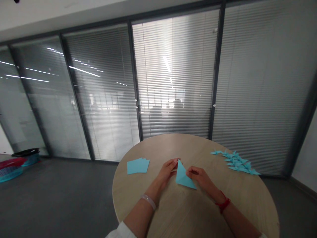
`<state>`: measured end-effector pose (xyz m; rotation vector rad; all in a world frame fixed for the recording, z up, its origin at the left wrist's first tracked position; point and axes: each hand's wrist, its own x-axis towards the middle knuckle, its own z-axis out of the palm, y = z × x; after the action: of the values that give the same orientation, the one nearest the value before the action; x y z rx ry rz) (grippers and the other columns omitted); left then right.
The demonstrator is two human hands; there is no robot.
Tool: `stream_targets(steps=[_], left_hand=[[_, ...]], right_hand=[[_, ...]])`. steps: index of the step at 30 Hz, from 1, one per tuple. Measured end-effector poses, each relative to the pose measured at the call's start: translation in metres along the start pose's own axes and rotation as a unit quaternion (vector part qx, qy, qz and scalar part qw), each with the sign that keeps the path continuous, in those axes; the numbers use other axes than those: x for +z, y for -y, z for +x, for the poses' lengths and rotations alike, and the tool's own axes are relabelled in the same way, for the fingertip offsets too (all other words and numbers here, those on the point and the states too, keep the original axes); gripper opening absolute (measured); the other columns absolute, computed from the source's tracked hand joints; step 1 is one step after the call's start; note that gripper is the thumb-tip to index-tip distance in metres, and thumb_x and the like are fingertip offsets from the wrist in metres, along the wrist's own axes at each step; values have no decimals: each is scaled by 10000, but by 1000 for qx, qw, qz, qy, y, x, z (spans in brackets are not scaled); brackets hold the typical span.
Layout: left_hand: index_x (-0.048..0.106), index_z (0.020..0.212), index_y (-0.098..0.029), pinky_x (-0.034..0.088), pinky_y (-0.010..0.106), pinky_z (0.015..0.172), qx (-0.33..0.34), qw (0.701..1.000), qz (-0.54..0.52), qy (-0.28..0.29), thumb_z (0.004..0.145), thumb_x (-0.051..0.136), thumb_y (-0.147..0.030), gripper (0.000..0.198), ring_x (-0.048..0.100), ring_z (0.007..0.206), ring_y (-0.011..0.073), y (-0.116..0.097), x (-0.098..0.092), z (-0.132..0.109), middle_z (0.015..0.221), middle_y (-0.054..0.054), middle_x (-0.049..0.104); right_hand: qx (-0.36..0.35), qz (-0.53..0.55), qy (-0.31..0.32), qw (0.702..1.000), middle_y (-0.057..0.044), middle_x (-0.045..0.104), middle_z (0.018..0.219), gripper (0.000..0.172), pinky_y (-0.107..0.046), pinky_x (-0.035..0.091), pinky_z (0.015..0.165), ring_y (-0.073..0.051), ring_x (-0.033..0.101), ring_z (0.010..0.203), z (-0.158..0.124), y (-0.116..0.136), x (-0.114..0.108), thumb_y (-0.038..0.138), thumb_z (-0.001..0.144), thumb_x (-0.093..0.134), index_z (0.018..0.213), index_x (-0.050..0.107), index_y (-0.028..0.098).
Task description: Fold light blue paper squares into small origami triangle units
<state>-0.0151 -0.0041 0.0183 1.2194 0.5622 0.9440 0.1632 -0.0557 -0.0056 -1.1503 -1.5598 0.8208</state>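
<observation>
A light blue paper folded into a triangle (183, 176) lies on the round wooden table (173, 211), between both hands. My left hand (168, 169) pinches its upper tip, fingers closed on the paper. My right hand (199, 177) presses and grips the triangle's right edge. A white band sits on my left wrist and a red one on my right.
A small stack of flat blue sheets (138, 165) lies left of the hands. Several folded blue paper pieces (235, 162) are grouped at the table's right rim. Glass walls with blinds stand behind the table. Coloured baskets (15, 165) rest on the floor at far left.
</observation>
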Motion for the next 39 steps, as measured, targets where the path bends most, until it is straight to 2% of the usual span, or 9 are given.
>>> stream_targets(steps=[5,11,18,21,23,27,30,35,39], left_hand=[[656,1042,-130,443,332,822,-29,997,-14,67,749,639,-460,441,618,888,211,0,5,-4,1013,141,668],[708,857,-86,451,287,711,0,997,64,49,702,672,-473,419,604,688,166,4,4,-1,797,98,695],[700,796,-98,481,281,668,28,998,56,-29,688,674,-471,390,625,673,171,6,-5,7,777,99,694],[674,796,-105,504,293,686,50,990,1,-135,696,677,-437,346,650,745,190,-3,-13,7,847,138,697],[665,825,-104,507,300,716,55,984,-16,-171,702,676,-433,352,653,813,206,-8,-16,6,906,163,689],[674,882,-113,500,304,710,-1,995,28,-98,677,677,-500,438,642,781,198,-5,-9,3,868,131,693],[685,735,-113,466,260,640,-41,992,114,-23,589,734,-514,430,607,663,162,3,0,2,726,76,679],[646,582,-123,414,255,572,-21,992,117,-45,514,770,-511,414,533,537,130,7,0,3,586,36,611],[623,575,-128,397,256,553,-3,989,81,-122,496,777,-499,410,517,520,127,3,-6,6,555,18,570]], right_hand=[[-12,17,5,1000,18,515,609,323,-224,353,573,-131,470,591,-1,0,-1,463,709,609,634,571,151],[4,-23,9,1000,21,506,581,362,-220,345,550,-126,454,571,2,-4,1,512,689,606,620,568,159],[20,-36,-2,999,27,485,556,327,-220,311,522,-112,423,537,2,-5,3,460,697,603,608,565,148],[23,-43,-10,999,31,464,538,317,-222,292,511,-108,405,522,1,-7,1,441,686,607,596,560,141],[25,-44,-12,999,35,453,529,311,-223,287,508,-106,399,514,0,-8,0,434,684,604,588,555,141],[27,-36,-8,999,28,484,545,301,-224,315,522,-113,430,531,-1,-4,0,427,693,601,602,568,141],[26,-30,-1,999,22,517,563,292,-225,341,539,-120,455,550,1,-2,2,424,693,608,616,586,143],[23,-28,2,999,26,523,531,306,-222,331,506,-116,455,521,1,-2,1,438,694,617,605,596,145],[34,-28,-13,999,18,554,531,300,-228,356,521,-123,489,522,-1,1,-1,432,688,620,591,586,151]])
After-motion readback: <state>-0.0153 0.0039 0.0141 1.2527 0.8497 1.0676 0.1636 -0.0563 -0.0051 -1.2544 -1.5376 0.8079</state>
